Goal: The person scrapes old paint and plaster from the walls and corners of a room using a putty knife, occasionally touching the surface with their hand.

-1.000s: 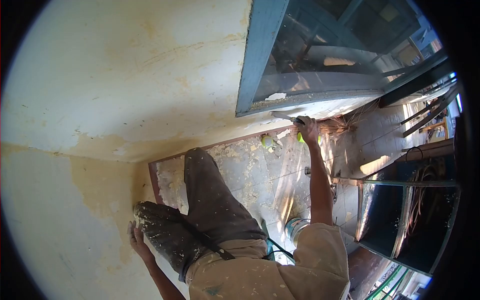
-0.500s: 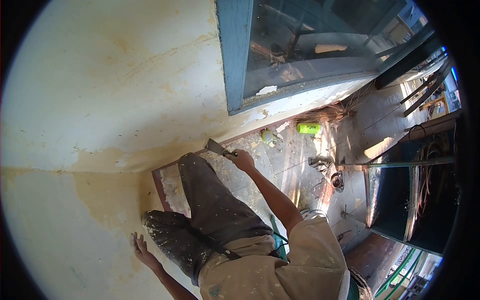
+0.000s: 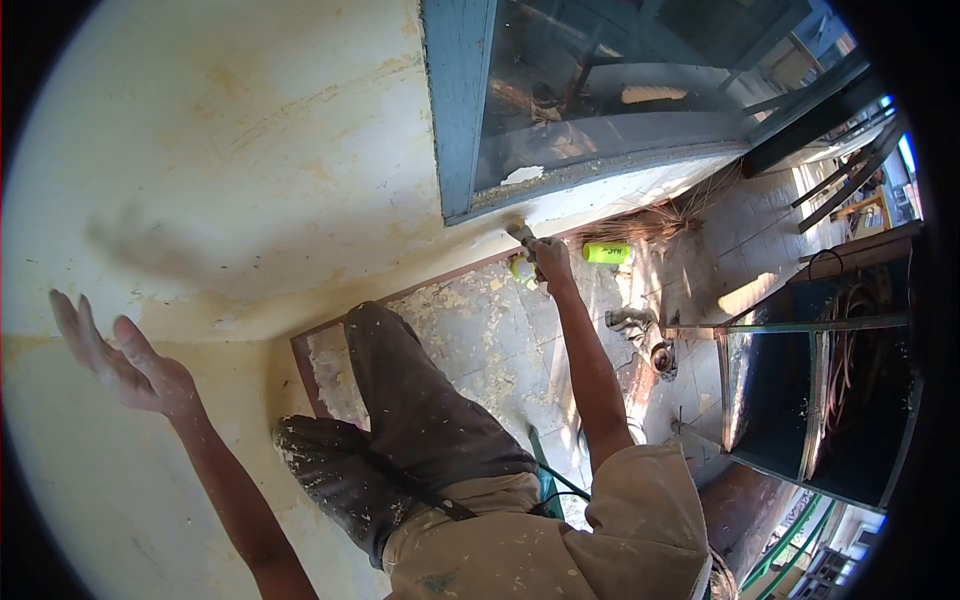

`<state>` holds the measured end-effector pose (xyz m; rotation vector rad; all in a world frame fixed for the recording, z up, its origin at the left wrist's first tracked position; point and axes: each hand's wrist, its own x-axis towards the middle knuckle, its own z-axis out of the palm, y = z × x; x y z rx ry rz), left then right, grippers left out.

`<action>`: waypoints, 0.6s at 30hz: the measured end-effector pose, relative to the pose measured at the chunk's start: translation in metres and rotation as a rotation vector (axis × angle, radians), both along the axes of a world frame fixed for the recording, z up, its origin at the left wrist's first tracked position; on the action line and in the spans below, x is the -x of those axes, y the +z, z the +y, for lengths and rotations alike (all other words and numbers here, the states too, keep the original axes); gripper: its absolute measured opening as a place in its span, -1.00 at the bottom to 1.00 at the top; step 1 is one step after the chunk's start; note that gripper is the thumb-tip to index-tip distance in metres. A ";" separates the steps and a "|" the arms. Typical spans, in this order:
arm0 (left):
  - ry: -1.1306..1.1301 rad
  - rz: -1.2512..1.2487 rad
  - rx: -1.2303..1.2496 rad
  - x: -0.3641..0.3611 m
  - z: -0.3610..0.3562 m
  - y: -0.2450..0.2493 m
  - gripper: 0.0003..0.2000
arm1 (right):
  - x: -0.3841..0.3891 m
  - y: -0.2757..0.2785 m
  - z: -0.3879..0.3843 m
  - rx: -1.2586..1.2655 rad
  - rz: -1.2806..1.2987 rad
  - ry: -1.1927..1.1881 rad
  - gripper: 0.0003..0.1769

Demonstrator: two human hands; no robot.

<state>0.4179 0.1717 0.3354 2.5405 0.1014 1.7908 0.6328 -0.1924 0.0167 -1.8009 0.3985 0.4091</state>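
Observation:
My right hand (image 3: 552, 264) grips a putty knife (image 3: 522, 236) by its handle. Its blade is at the lower wall, under the corner of the blue window frame (image 3: 462, 130); whether it touches cannot be made out. My left hand (image 3: 125, 365) is raised on the other side, empty, with fingers apart, near the wall (image 3: 230, 170). That wall is off-white, with yellowish patches and worn paint. Just beyond the right hand lie a bright green cylinder (image 3: 606, 253) with dark lettering and a round pale-green object (image 3: 522, 268), partly hidden by the hand.
My bent legs (image 3: 420, 390) in paint-spattered trousers are close to the wall corner. Paint flakes litter the tiled floor (image 3: 500, 345). A twig broom (image 3: 660, 222) lies along the wall base. At right stands a dark open shelf (image 3: 770, 390), with a cable coil (image 3: 852, 350).
My right hand has carried the putty knife away from my knees, toward the wall below the window. My left hand has risen from beside my leg and spread its fingers. The view has shifted slightly.

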 end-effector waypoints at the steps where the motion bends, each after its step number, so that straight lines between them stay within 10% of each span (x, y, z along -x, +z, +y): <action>1: 0.023 -0.055 -0.039 -0.020 -0.004 0.016 -0.54 | -0.009 -0.005 0.000 0.009 0.023 0.049 -0.70; 8: 0.268 -0.105 -0.567 -0.106 0.026 0.048 -0.47 | -0.052 -0.097 0.011 0.024 0.174 -0.158 -0.74; 18: 0.238 -0.187 -0.559 -0.118 0.033 0.041 -0.43 | 0.004 -0.147 -0.028 -0.087 0.125 -0.166 -0.64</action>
